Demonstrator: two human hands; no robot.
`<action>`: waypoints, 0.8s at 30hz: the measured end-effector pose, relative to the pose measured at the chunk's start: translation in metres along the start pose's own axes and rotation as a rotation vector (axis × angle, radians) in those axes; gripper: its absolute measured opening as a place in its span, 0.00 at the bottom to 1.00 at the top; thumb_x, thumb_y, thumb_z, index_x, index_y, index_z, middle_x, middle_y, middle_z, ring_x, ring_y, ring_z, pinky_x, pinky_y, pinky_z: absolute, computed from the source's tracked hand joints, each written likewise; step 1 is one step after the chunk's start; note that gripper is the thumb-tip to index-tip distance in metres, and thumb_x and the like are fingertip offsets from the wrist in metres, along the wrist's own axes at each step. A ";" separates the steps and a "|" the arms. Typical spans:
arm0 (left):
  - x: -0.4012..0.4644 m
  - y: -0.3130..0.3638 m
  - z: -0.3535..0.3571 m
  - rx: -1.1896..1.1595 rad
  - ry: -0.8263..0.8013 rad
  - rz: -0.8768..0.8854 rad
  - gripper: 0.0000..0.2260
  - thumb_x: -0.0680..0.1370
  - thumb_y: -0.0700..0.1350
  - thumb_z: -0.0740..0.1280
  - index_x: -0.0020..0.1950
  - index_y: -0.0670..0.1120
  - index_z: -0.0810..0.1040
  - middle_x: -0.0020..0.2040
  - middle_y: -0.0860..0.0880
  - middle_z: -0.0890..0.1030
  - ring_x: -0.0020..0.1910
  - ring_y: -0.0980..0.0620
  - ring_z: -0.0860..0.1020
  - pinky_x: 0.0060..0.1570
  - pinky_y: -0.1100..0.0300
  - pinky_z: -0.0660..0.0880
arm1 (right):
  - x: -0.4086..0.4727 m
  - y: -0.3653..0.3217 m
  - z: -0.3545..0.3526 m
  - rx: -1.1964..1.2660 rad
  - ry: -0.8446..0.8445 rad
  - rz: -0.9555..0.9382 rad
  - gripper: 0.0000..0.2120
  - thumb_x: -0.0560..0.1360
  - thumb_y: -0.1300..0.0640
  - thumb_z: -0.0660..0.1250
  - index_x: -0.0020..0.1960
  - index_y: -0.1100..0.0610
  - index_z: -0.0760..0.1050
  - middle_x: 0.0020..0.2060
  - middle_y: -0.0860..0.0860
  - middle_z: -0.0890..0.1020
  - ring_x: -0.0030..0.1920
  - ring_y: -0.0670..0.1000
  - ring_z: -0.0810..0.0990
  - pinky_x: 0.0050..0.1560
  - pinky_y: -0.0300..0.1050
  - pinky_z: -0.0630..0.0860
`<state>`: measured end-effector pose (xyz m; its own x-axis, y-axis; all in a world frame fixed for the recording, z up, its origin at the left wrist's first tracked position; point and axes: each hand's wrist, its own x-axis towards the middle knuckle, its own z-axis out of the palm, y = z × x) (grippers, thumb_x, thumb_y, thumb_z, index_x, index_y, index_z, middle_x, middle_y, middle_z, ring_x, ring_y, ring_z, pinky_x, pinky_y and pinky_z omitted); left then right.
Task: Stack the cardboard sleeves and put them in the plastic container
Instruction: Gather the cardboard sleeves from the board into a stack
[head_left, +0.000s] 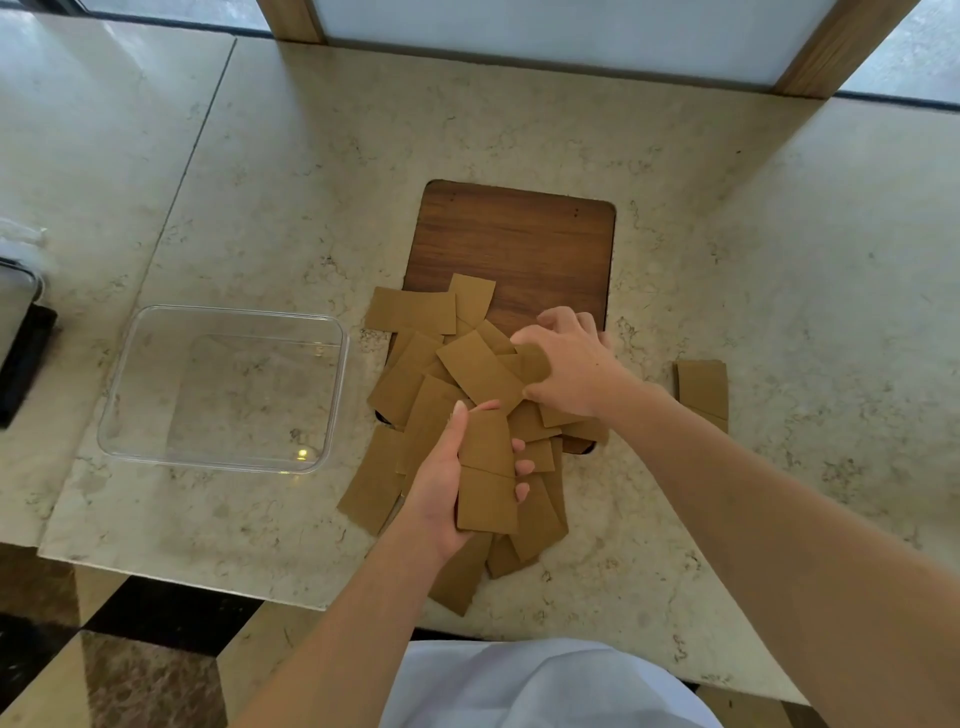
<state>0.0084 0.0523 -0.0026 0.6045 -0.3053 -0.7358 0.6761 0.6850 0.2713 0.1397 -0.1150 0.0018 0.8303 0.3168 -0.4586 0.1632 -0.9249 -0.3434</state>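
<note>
Several flat brown cardboard sleeves (415, 387) lie in a loose heap on the marble counter, partly over a wooden board (514, 244). My left hand (441, 483) grips a small stack of sleeves (485, 475), held above the near side of the heap. My right hand (571, 364) reaches into the heap's right side, thumb and fingers pinching one sleeve (480, 371) that lies on top. A clear plastic container (332, 400) sits to the left of the heap with nothing inside. A separate small stack of sleeves (701, 387) lies to the right of my right forearm.
A dark object and a clear box (21, 332) sit at the far left edge. The counter's front edge (311, 603) runs near my body, with tiled floor below. A wood-framed panel (571, 36) stands at the back.
</note>
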 end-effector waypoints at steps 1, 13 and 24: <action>0.000 0.001 -0.001 -0.002 0.008 -0.001 0.21 0.81 0.63 0.64 0.65 0.51 0.82 0.47 0.38 0.82 0.40 0.41 0.82 0.37 0.49 0.81 | 0.002 -0.003 -0.001 0.057 -0.005 0.019 0.29 0.71 0.43 0.72 0.70 0.44 0.71 0.69 0.52 0.67 0.70 0.59 0.63 0.68 0.62 0.61; -0.010 0.018 -0.019 -0.006 0.154 -0.004 0.19 0.83 0.59 0.64 0.62 0.48 0.83 0.46 0.37 0.82 0.39 0.40 0.82 0.37 0.48 0.82 | 0.016 -0.060 0.027 -0.022 0.022 0.126 0.28 0.70 0.44 0.78 0.60 0.58 0.72 0.57 0.56 0.78 0.58 0.58 0.76 0.50 0.52 0.74; -0.015 0.014 -0.018 0.037 0.153 -0.042 0.23 0.83 0.60 0.64 0.68 0.44 0.81 0.45 0.37 0.83 0.39 0.40 0.83 0.36 0.49 0.82 | -0.030 -0.020 0.009 0.795 -0.060 0.130 0.04 0.79 0.50 0.71 0.53 0.44 0.82 0.39 0.40 0.82 0.41 0.39 0.80 0.39 0.35 0.72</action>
<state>0.0014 0.0780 0.0013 0.5058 -0.2269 -0.8323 0.7165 0.6478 0.2588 0.1068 -0.1048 0.0154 0.7829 0.2481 -0.5705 -0.3796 -0.5360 -0.7540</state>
